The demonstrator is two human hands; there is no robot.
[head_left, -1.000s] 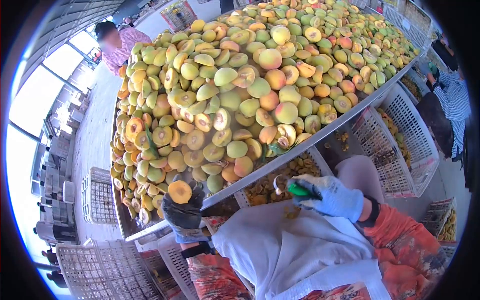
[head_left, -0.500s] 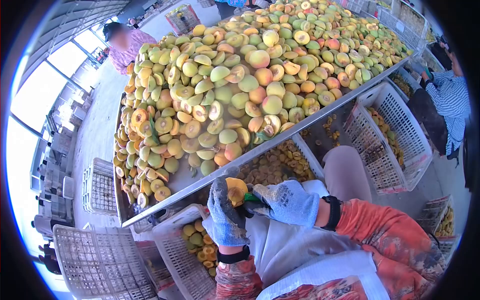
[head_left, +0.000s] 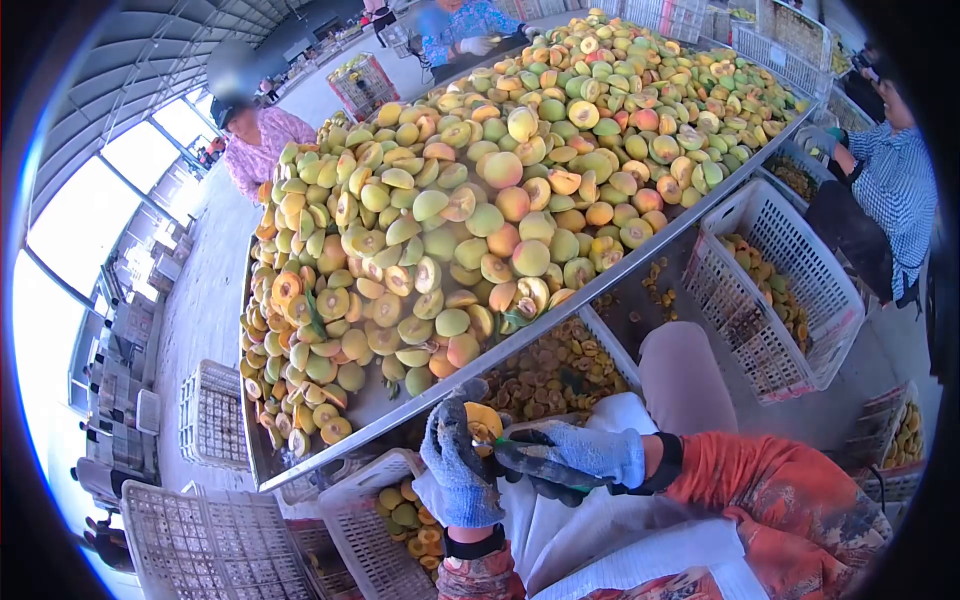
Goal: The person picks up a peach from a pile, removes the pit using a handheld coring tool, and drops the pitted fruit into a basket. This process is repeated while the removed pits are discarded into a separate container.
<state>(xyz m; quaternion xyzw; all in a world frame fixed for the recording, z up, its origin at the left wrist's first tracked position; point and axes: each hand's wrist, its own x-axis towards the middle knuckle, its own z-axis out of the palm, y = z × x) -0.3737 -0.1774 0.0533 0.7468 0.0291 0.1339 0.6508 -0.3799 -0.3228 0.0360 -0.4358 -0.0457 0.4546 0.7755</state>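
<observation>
My left hand, in a blue and dark glove, holds a halved yellow fruit upright above the lap cloth. Gloved as well, my right hand is closed round a green-handled tool, mostly hidden by the fingers, its end against the cut face of the fruit. Both hands are just in front of the metal table's edge. Beyond them lies a large heap of halved fruit. Under the edge, a crate holds small brownish pieces.
A crate with fruit halves stands at the lower left, beside a stack of crates. More crates stand at right. A person in checked sleeves sits at right; others in pink and blue are across the table.
A second ago my left hand was at the heap with the fruit half; it came back to my right hand by half a second ago. Now the tool meets the fruit, and the view has shifted.
</observation>
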